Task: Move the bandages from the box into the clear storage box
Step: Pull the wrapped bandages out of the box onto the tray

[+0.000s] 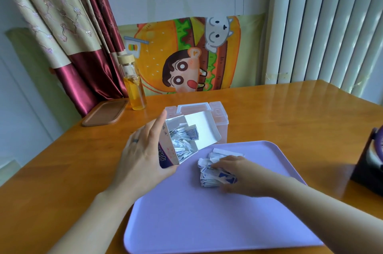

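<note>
My left hand (pixel 143 150) grips an open white and purple cardboard box (pixel 204 129), tilted toward me, with several wrapped bandages (pixel 182 141) still inside. A pile of blue and white bandages (pixel 211 173) lies on the lilac tray (pixel 186 212). My right hand (pixel 234 173) rests on top of that pile, fingers curled over it and gathering the bandages. Behind the cardboard box stands the clear storage box (pixel 219 117) with its handled lid on, partly hidden by the cardboard flap.
A glass bottle (pixel 133 85) of amber liquid with a wooden cap stands at the back left beside a brown oblong tray (pixel 105 112). A dark object (pixel 371 162) sits at the table's right edge. Curtains and a cartoon cloth hang behind the wooden table (pixel 290 112).
</note>
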